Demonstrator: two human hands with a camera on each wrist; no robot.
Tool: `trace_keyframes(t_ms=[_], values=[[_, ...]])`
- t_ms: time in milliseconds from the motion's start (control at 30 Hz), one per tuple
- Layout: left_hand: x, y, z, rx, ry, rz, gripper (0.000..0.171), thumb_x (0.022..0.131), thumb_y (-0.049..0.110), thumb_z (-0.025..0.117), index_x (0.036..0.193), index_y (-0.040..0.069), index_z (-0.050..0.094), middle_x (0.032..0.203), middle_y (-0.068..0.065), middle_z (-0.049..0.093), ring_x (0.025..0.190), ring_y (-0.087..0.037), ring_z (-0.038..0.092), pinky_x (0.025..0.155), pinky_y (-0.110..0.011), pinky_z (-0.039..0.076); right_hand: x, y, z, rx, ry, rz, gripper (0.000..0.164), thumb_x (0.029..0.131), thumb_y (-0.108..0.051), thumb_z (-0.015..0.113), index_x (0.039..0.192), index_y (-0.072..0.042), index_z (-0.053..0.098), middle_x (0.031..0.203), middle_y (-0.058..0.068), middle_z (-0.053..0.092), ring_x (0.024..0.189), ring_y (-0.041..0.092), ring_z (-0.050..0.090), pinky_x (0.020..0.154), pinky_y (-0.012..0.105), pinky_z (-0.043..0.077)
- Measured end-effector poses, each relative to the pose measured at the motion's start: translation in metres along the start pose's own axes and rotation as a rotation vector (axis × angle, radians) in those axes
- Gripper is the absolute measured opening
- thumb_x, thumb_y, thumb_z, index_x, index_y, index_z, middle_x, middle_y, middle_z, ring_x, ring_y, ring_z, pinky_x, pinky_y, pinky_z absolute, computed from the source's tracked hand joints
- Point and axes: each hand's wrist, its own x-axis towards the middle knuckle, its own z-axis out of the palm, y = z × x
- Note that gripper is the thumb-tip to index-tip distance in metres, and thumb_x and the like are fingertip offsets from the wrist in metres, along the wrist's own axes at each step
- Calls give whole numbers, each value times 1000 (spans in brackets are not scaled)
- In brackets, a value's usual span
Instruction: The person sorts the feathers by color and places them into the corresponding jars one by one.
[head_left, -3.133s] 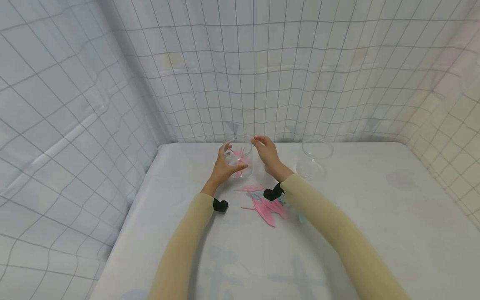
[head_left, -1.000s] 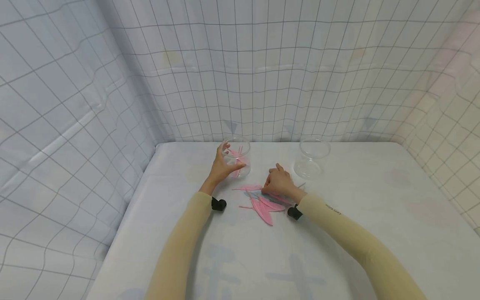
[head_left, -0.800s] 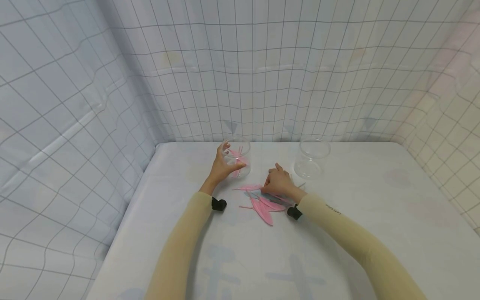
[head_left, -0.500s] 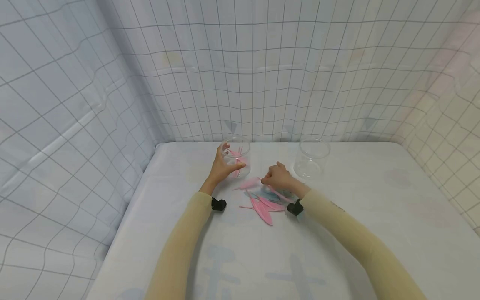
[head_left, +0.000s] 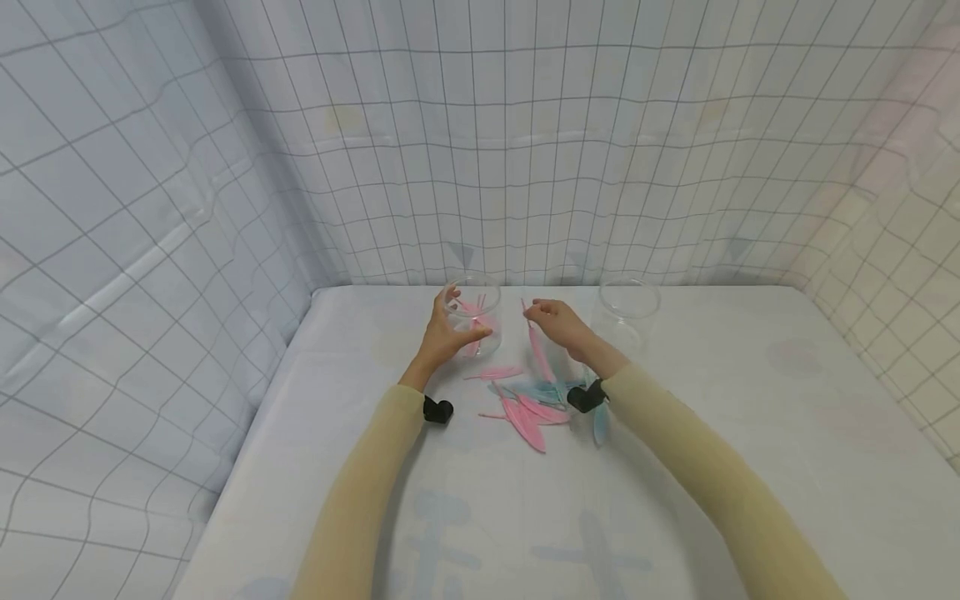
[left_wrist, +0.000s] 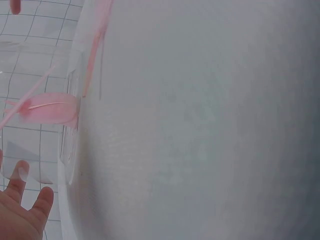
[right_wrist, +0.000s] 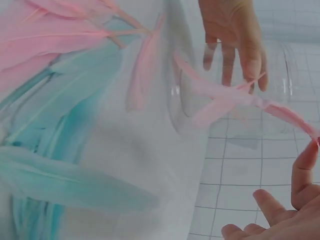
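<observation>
My left hand (head_left: 444,340) grips a clear jar (head_left: 491,340) from its left side, thumb across the front and fingers behind. Several pink feathers (left_wrist: 50,109) stand inside the jar. Just right of it, my right hand (head_left: 561,323) pinches a pink feather (head_left: 540,357) near the quill tip, the vane hanging down above the table. In the right wrist view that held feather (right_wrist: 230,94) overlaps the jar. Below the hands lies a loose pile of pink feathers (head_left: 522,423) and light blue feathers (right_wrist: 75,185). One pink feather (head_left: 501,372) lies apart, nearest the jar.
A second clear jar (head_left: 628,312) stands to the right, partly behind my right wrist. White cloth covers the table (head_left: 487,517). A gridded curtain (head_left: 480,167) hangs along its back, with more at both sides.
My right hand has come from beside the jar's rim down to the pile, taken a pink feather, and lifted it back toward the jar. The left hand keeps its hold on the jar.
</observation>
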Motion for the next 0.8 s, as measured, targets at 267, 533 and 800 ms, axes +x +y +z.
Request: trace_keyframes(t_ms=[267,533,800], values=[[1,-1,0,-14,5,2,105,72,30,85,149,16,15,148,-4,31,135,-24,28,105,-50,27,14,-39,3,139,201,-119,39,103,-30,39,118,4,51,152,9,27,140,26,17,110,46,19],[-1,2,0,-23,7,16,103,72,28,84,149,14,16,148,-7,31,133,-26,30,103,-50,29,30,-63,16,287,342,-181,44,103,-32,41,131,1,43,149,5,33,140,18,18,110,42,18],[2,-2,2,-12,14,20,102,72,30,84,148,15,18,148,-12,31,132,-25,32,103,-50,29,45,-75,29,411,428,-207,39,103,-31,39,130,-2,41,148,6,33,138,17,22,109,37,20]])
